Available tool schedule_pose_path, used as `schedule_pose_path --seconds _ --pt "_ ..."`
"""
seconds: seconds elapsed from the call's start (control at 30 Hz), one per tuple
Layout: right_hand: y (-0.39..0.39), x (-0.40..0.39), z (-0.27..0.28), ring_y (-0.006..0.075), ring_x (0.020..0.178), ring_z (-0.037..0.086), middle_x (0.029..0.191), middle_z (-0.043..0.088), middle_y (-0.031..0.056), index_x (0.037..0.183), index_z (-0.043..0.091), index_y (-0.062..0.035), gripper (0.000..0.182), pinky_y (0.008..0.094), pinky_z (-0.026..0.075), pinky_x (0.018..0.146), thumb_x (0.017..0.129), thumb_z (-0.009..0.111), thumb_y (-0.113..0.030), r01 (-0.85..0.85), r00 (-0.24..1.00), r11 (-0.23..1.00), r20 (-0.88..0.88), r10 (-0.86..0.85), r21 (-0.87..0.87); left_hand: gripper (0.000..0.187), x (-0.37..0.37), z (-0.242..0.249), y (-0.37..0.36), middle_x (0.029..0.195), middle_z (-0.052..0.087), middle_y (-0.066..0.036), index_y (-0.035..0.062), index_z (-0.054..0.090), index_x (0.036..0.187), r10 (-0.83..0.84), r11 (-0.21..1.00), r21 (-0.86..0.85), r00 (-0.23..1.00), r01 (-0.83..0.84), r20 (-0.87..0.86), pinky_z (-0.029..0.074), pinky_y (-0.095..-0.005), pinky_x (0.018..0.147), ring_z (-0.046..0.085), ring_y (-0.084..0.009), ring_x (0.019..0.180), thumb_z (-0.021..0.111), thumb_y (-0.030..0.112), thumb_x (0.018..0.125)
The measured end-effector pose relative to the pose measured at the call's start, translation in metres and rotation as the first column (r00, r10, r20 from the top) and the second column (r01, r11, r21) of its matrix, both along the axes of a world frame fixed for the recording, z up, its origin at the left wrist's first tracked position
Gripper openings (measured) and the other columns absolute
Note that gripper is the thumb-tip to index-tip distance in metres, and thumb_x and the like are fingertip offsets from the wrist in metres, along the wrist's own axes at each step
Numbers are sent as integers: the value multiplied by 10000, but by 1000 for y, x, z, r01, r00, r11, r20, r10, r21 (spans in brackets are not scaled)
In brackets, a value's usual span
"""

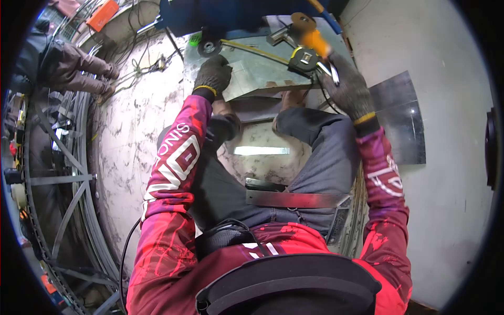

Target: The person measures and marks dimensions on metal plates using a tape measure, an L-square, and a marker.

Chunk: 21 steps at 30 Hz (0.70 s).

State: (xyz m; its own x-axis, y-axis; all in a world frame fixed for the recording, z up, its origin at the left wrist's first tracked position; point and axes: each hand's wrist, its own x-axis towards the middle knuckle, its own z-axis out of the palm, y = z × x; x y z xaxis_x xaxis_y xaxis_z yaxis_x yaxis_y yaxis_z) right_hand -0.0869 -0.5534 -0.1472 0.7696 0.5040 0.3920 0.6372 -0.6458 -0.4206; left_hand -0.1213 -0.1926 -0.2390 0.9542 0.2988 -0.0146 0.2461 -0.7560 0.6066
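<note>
My left hand (214, 73), in a dark knit glove, is at the near-left part of a shiny metal sheet (257, 58). Its fingers are curled; anything inside them is hidden. A grinding disc (210, 48) lies just beyond it. My right hand (347, 86), gloved too, is closed at the sheet's right side, its fingertips partly hidden. A slim silver object (334, 73) shows against its fingers; I cannot make out its kind. Beside them sits a yellow and black tape measure (304, 60), its yellow blade (252, 50) stretched left across the sheet. An orange power tool (313, 41), blurred, lies behind.
Metal strips and bars (79, 152) line the left side. Another person (73, 63) stands at upper left near cables (142, 68). A flat dark sheet (401, 118) leans against the pale wall (446, 210) at right. A metal angle piece (294, 199) lies across my lap.
</note>
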Motion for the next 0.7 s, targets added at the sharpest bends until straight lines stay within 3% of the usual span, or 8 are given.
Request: schedule_pose_path --seconds 0.17,0.23,0.3,0.37,0.43,0.5,0.53,0.7 --pt "43 56 -41 364 1138 643 1223 664 175 1322 599 -113 549 454 511 997 824 781 -254 93 995 970 45 -85 -226 413 -17 11 -2 1037 702 -283 44 625 1214 175 985 -8 984 -175 29 521 -505 921 668 -449 1038 671 304 896" --pt "48 59 -47 346 1193 619 1267 649 169 1357 582 -95 600 447 496 1027 823 791 -271 119 993 957 48 -110 -264 420 -19 21 0 1022 707 -266 49 614 1235 129 973 201 991 -117 -46 515 -522 930 669 -451 1031 642 302 901" --pt "49 66 -54 356 1212 605 1298 633 170 1363 569 -74 642 454 491 1031 810 808 -296 94 992 945 -56 -117 -313 417 -24 20 9 1111 683 -270 61 611 1269 94 974 218 988 -66 -120 515 -536 924 660 -448 1047 602 297 924" --pt "49 70 -62 368 1227 592 1292 628 177 1359 564 -63 678 461 489 1035 789 828 -318 107 994 962 56 -96 -251 401 -30 18 24 1259 632 -237 93 628 1179 15 955 294 999 -29 50 525 -553 880 651 -426 1094 682 323 854" --pt "53 69 -57 381 1211 596 1282 627 182 1356 565 -62 686 463 489 1036 793 828 -352 106 994 949 64 -91 -296 401 -35 13 44 1330 594 -222 110 651 1219 -61 989 140 995 50 75 508 -519 973 606 -421 1190 699 258 850" --pt "57 67 -56 382 1200 599 1281 627 189 1366 556 -59 692 466 491 1029 802 820 -361 147 989 955 14 -148 -256 580 -48 10 46 1439 525 -226 166 597 1358 -522 828 293 847 478 96 505 -482 1039 526 -457 1293 725 129 793" --pt "55 69 -62 382 1200 599 1281 627 189 1366 556 -59 692 466 491 1029 802 820 -361 148 989 957 16 -149 -251 626 -52 10 37 1511 466 -207 203 603 1353 -570 742 361 815 565 -104 464 -477 1109 447 -452 1381 734 61 757" --pt "65 67 -54 385 1181 605 1269 624 180 1371 554 -71 682 483 489 1007 791 813 -321 225 961 939 -97 -257 -262 442 -63 35 -25 1107 625 -166 179 671 1202 -385 819 403 912 409 -141 509 -506 913 619 -386 1032 773 166 772"
